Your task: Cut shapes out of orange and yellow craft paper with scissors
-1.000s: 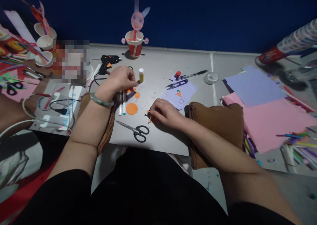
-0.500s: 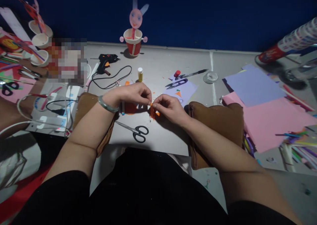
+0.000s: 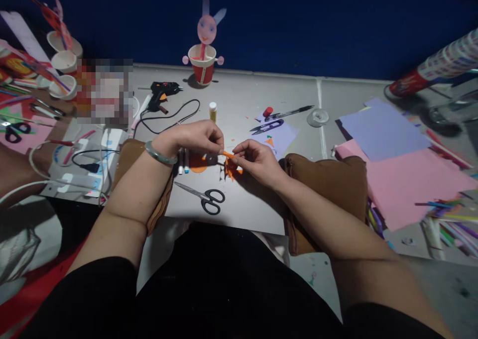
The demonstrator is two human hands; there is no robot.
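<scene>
Between my hands is a small orange paper strip [image 3: 228, 154], pinched at both ends. My left hand [image 3: 201, 137], with a bangle on the wrist, holds its left end between closed fingertips. The thumb and fingers of my right hand [image 3: 257, 161] grip the right end. Below the strip lie orange paper scraps [image 3: 231, 171] on the table. A round orange paper piece [image 3: 197, 163] and two markers [image 3: 184, 161] lie under and beside my left hand. Nearer my body rest black-handled scissors [image 3: 205, 197], blades pointing left.
A glue stick [image 3: 212, 112], thread snips [image 3: 267, 126], a pen [image 3: 291, 112] and a tape roll [image 3: 317, 117] lie beyond my hands. Further back stand a glue gun [image 3: 162, 95] and a rabbit-headed paper cup [image 3: 203, 72]. Pink paper [image 3: 414, 189] lies right; a power strip [image 3: 108, 155] left.
My hands have moved slightly apart, my left one shifting left. The orange strip now shows stretched sideways between them, and the orange round piece and markers are more exposed.
</scene>
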